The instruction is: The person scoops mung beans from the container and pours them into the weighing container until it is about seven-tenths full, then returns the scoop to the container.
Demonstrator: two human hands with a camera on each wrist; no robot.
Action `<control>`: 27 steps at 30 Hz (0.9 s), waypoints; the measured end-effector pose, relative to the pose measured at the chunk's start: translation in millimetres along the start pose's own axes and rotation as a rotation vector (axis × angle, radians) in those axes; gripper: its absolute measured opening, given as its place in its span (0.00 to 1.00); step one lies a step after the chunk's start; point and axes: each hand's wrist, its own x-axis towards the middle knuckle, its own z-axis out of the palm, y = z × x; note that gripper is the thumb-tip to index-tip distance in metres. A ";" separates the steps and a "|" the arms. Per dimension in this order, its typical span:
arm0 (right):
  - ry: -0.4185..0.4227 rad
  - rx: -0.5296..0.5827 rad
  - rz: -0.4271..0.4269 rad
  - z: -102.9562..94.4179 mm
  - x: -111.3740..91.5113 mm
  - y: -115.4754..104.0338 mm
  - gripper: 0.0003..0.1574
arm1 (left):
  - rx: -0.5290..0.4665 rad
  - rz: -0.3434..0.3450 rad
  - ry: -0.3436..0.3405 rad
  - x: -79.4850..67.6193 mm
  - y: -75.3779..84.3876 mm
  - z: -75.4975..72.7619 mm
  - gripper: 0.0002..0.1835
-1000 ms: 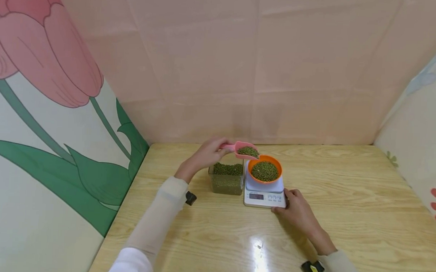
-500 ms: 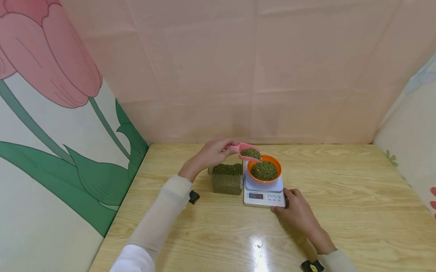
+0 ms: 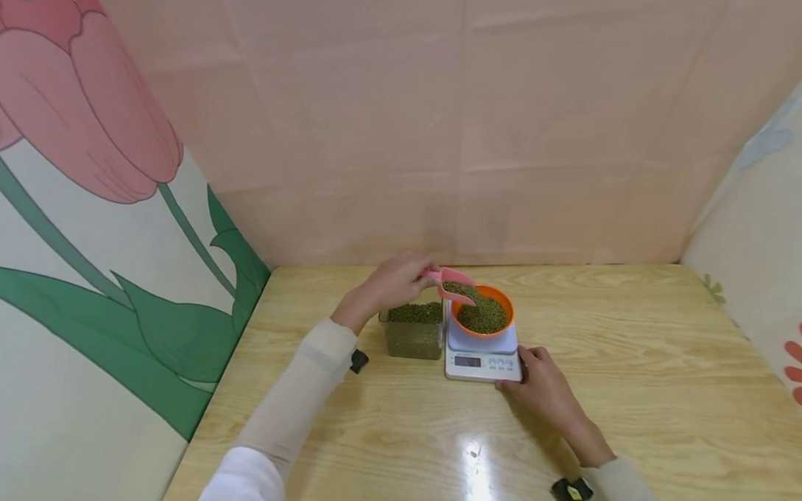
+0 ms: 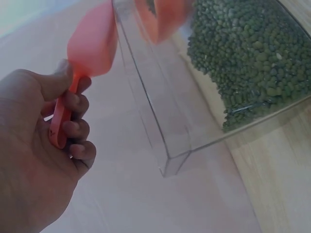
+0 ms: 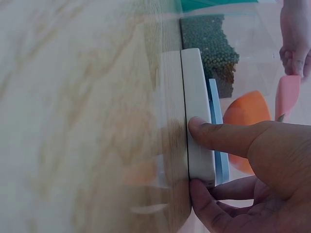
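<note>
My left hand [image 3: 398, 280] grips the handle of a pink scoop [image 3: 448, 275], seen from behind in the left wrist view. The scoop is tilted down over an orange bowl [image 3: 454, 322], and green mung beans [image 3: 461, 290] run from its lip to the beans heaped in the bowl. The bowl stands on the platform of a white kitchen scale [image 3: 459, 370] with a small display, too blurred to read. My right hand [image 3: 547, 388] holds the scale's near right corner, its thumb [image 5: 214, 135] against one side and fingers round the other.
A clear plastic box [image 3: 413, 342], partly filled with mung beans, stands just left of the scale, below my left wrist. The wood-grain table [image 3: 636, 347] runs back to a pink wall covering [image 3: 352, 131]. A few small specks lie near the front glare.
My left hand has moved slightly right and tipped the scoop further down, so beans now reach from its lip into the bowl. The right hand keeps its hold on the scale.
</note>
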 end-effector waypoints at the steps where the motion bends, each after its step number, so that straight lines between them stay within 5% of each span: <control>1: -0.003 0.001 0.003 0.2 -0.1 -0.2 0.51 | 0.009 -0.001 -0.005 0.1 1.2 -0.8 0.16; 16: -0.002 -0.001 0.004 -0.2 -0.8 0.2 0.51 | 0.272 0.026 -0.038 2.4 16.8 -8.3 0.20; 27: -0.016 0.013 0.021 -0.4 -0.9 -0.5 0.51 | 0.273 0.035 -0.017 0.1 22.4 -13.0 0.20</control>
